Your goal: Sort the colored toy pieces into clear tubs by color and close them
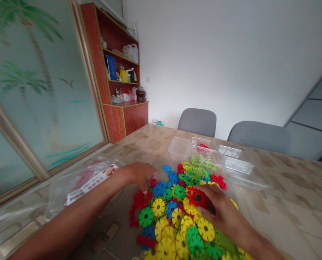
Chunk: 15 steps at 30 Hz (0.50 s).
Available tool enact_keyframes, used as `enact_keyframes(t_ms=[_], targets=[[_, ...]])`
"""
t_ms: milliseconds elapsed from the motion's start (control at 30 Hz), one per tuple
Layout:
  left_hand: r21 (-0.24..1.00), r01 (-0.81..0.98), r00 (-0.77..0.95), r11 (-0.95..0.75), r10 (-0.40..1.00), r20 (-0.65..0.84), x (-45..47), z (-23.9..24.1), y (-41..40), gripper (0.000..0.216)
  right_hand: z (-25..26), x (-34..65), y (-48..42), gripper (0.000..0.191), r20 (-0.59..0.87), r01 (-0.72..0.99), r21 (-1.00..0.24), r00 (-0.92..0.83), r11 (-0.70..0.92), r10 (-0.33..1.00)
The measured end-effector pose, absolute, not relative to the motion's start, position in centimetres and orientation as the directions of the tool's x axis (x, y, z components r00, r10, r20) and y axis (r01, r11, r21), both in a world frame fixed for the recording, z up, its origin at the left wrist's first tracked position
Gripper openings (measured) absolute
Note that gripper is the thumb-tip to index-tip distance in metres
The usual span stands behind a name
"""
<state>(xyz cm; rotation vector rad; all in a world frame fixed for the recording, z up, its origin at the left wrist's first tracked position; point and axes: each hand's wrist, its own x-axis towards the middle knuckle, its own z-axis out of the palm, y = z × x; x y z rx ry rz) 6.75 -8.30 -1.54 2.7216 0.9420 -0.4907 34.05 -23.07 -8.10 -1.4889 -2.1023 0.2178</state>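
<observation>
A heap of plastic snowflake-disc pieces (174, 213) in red, blue, yellow and green lies on the table in front of me. My left hand (139, 175) rests at the heap's upper left edge, fingers curled down and pinching at a red piece (153, 182). My right hand (222, 211) lies on the right side of the heap, fingers closed over several red pieces (197, 196). Behind the heap stands a row of clear plastic boxes (179, 148); one holds red pieces (203, 147) and one green pieces (202, 162).
A clear plastic bag with a printed card (91, 180) lies left of the heap. Two grey chairs (197, 122) stand at the table's far side. A red-brown shelf cabinet (117, 72) and a frosted glass door (36, 90) are on the left.
</observation>
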Motion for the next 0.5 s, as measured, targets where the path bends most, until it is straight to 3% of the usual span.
enact_keyframes(t_ms=[133, 300, 500], targets=[[0.18, 0.564, 0.8, -0.806, 0.479, -0.361, 6.7, -0.7, -9.4, 0.051, -7.7, 34.3, -23.1, 0.041, 0.339, 0.819, -0.435, -0.237, 0.375, 0.911], [0.181, 0.544, 0.823, -0.819, 0.478, -0.307, 7.4, -1.6, -10.0, 0.045, -7.3, 35.1, -22.9, 0.04, 0.292, 0.807, -0.464, -0.248, 0.364, 0.924], [0.193, 0.49, 0.846, -0.85, 0.411, -0.34, 8.3, -0.2, -10.0, 0.063, -7.8, 35.9, -22.6, 0.048, 0.231, 0.806, -0.464, -0.291, 0.368, 0.929]])
